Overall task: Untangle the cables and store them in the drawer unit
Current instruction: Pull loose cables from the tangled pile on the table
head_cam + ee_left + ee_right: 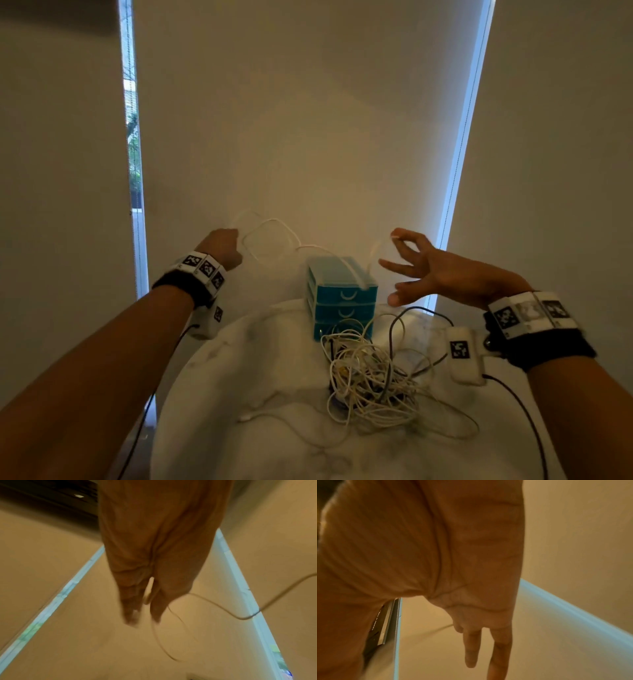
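Observation:
A white cable (310, 245) hangs in loops between my two raised hands, above a blue three-drawer unit (342, 298) whose drawers are closed. My left hand (226, 246) grips the cable at the left, fingers curled round it; the left wrist view shows the hand (147, 601) pinching the cable (240, 618) with a loop hanging below. My right hand (399, 240) pinches the cable's other end between thumb and forefinger, the other fingers spread. In the right wrist view the hand (471, 615) fills the frame and the cable (444, 626) is a faint blur. A tangle of white and dark cables (370, 380) lies in front of the drawer unit.
The drawer unit and the tangle sit on a round white marble table (239, 359). One loose white lead (274, 416) trails toward the table's front left. Pale roller blinds (308, 120) hang close behind the table.

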Available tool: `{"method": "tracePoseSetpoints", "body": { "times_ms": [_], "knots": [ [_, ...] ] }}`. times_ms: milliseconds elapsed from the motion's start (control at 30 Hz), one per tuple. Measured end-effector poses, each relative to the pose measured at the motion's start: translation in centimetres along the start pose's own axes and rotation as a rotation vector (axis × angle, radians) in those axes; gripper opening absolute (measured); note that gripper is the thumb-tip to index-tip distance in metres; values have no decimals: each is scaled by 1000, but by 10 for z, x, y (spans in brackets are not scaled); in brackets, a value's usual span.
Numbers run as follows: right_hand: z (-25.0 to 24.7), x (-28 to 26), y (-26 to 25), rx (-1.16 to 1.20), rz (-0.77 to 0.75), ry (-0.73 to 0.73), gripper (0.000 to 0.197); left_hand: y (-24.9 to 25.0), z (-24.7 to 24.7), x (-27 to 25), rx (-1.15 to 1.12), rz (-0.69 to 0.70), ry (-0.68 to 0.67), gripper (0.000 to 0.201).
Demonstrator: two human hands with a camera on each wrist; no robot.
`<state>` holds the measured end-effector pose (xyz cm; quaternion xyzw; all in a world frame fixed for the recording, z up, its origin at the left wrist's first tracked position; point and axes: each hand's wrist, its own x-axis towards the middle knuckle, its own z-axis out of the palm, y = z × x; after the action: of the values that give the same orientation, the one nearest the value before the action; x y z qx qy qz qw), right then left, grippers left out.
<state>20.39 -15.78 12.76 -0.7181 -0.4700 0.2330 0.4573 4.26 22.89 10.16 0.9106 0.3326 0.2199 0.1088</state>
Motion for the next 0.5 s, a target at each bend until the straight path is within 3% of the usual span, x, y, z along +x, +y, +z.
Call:
{"method": "tracePoseSetpoints", "body": {
  "times_ms": [100,167,233,300,367,500],
  "knots": [
    [30,19,13,40,-56,35,119,-17,-1,-5,229,-137,-107,45],
    [55,33,22,-1,-79,132,83,-10,-1,-17,274,-139,-100,34],
    [80,47,33,31,-86,262,59,1,0,-28,233,-77,-35,27],
    [99,61,46,103,-82,401,50,16,6,-33,49,72,-54,24],
    [110,71,57,88,-101,504,41,36,15,-40,-240,228,-168,31],
    [117,78,72,75,-135,539,15,76,39,-52,-555,349,-242,33]
  ]
}}
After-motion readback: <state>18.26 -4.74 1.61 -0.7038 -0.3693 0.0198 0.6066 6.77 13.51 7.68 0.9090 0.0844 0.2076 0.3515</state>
